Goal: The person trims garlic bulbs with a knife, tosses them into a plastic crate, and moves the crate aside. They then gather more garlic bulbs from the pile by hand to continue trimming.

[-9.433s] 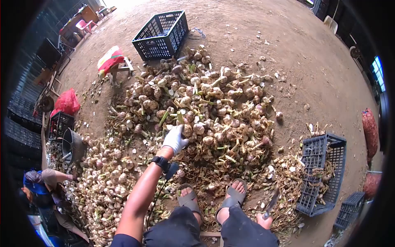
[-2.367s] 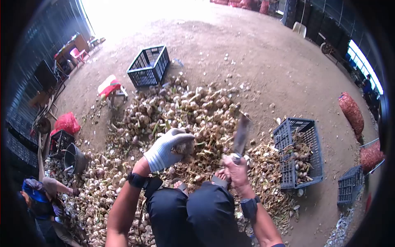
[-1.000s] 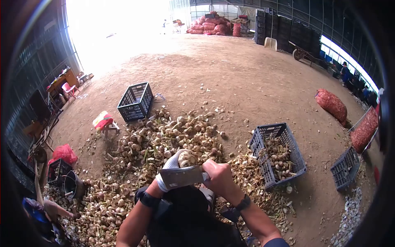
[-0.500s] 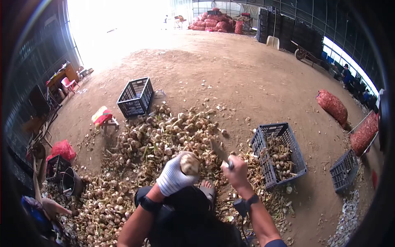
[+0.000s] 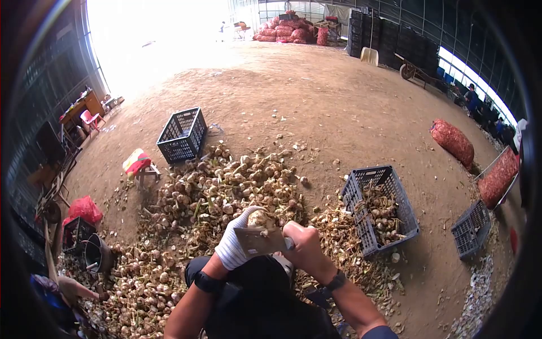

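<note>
My left hand (image 5: 230, 244), in a white knitted glove, is closed around a garlic bulb (image 5: 261, 218) in front of my body. Bare and wrapped round a handle, my right hand (image 5: 309, 250) grips a knife (image 5: 259, 242). Its broad, flat blade points left and overlaps the lower part of the bulb and the gloved fingers. Beyond my hands lies a heap of garlic (image 5: 226, 183) with stems and loose trimmings. More garlic bulbs (image 5: 144, 282) are spread on the ground to my left.
A black plastic crate (image 5: 361, 217) partly filled with garlic stands at right; another crate (image 5: 182, 148) sits behind the heap. A low stool with a red and yellow cloth (image 5: 137, 164) is at left. Red mesh sacks (image 5: 453, 143) lie at far right, and a person (image 5: 472, 97) is beyond them.
My right hand has swung left and inward, bringing the knife from beside the heap across the bulb. The left hand still holds the bulb in nearly the same place.
</note>
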